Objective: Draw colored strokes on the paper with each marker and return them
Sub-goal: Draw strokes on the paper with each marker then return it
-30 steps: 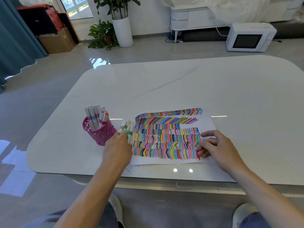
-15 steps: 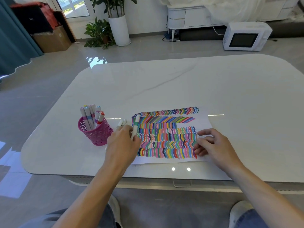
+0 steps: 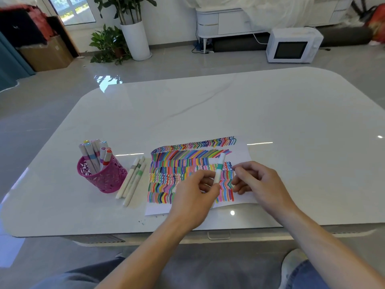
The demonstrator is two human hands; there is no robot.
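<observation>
- Pink mesh pen cup (image 3: 108, 180), left, holds white markers (image 3: 91, 155).
- Left hand (image 3: 193, 197) pinches teal-banded white marker (image 3: 219, 168) over colour-striped paper sheet (image 3: 241, 155), near end hidden.
- Right hand (image 3: 258, 182) curled beside it; grasp unclear.

pink cup (image 3: 108, 178), rainbow-striped paper (image 3: 187, 174), teal-banded white marker (image 3: 219, 170)

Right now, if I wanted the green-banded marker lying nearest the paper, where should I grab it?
Probably its near end, from above on the side facing the paper. The green-banded marker lies flat against two other markers, the pink holder just beyond them, but its near end juts past its neighbours and that side is free.
</observation>
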